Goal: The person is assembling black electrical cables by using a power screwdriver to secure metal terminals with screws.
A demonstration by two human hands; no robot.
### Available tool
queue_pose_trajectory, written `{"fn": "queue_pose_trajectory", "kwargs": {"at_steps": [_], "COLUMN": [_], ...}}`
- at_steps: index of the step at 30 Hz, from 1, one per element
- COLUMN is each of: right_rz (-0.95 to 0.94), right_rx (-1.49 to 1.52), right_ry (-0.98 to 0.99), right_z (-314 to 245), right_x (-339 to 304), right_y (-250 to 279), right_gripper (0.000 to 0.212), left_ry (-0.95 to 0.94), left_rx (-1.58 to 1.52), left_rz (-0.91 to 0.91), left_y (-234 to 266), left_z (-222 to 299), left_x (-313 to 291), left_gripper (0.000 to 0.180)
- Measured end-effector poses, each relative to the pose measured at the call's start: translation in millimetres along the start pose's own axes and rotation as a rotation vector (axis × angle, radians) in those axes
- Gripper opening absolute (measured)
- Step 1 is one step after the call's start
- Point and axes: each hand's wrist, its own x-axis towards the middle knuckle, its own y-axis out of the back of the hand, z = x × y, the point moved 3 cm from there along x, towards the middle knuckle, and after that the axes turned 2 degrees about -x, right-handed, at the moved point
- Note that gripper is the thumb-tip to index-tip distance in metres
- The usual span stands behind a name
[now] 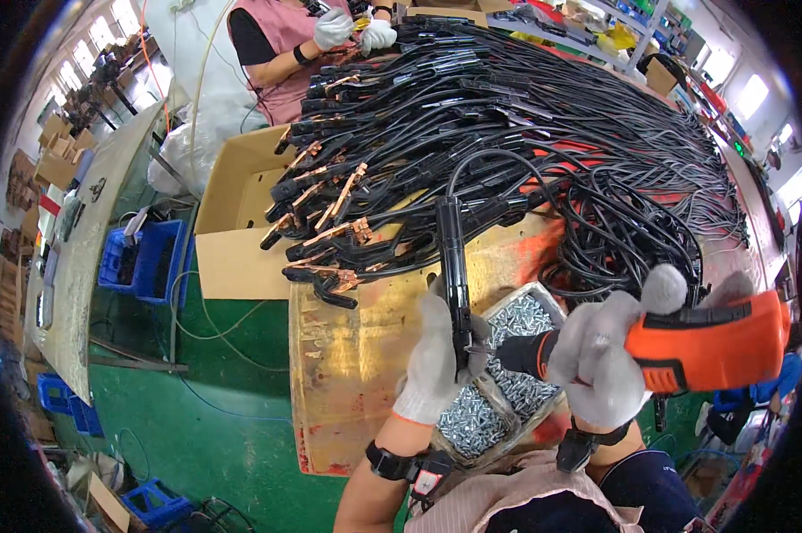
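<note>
My left hand (431, 364), in a white glove, is closed around a black electrode holder (452, 253). The holder stands nearly upright in the picture, and a black cable loops from its top toward the right. My gloved right hand (596, 360) grips an orange and black power screwdriver (716, 342). Its dark nose points left at the holder's lower end, beside my left fingers; whether the bit touches a screw cannot be made out. Below and between my hands lies a tray (557, 313) with two compartments of small silver screws (474, 423).
Many black cables with copper-jawed clamps (339, 200) cover the worktable (339, 391). Coiled cables (614, 231) lie beyond my right hand. An open cardboard box (236, 258) stands at the table's left. Across the table, a co-worker's gloved hands (356, 32) handle parts. Blue crates (147, 262) sit farther left.
</note>
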Motion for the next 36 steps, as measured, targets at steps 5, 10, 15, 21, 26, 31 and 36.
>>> {"fn": "queue_pose_trajectory", "kwargs": {"at_steps": [5, 10, 15, 21, 26, 31, 36], "right_rz": [0.321, 0.297, 0.260, 0.115, 0.716, 0.713, 0.900], "right_rx": [-0.266, -0.393, -0.364, -0.496, 0.015, -0.352, -0.288], "right_ry": [-0.252, -0.364, -0.409, -0.360, -0.208, -0.397, -0.316], "right_z": [-4.1, 3.1, 10.4, 2.8, -14.9, -31.6, -24.8], "right_x": [1.8, 4.5, -1.5, 9.8, -11.2, -24.8, -64.7], "right_y": [-25.2, -20.7, -9.3, -7.6, -8.4, 30.8, 53.3], "right_gripper": [0.062, 0.054, 0.052, 0.055, 0.073, 0.018, 0.037], "left_ry": [-0.054, -0.093, -0.101, -0.122, -0.039, -0.094, -0.089], "left_rx": [0.038, 0.070, 0.073, -0.112, 0.054, 0.016, 0.127], "left_rz": [0.017, 0.032, 0.040, -0.153, 0.057, 0.171, 0.038], "left_y": [2.9, 6.6, 11.8, 8.0, 6.0, -15.0, -11.9], "left_z": [-3.9, -10.7, -14.1, -18.2, -17.6, 0.5, -3.8], "left_x": [2.4, 6.8, 9.9, 13.3, 5.9, -5.6, 2.1], "left_gripper": [0.068, 0.066, 0.063, 0.064, 0.058, 0.018, 0.037]}}
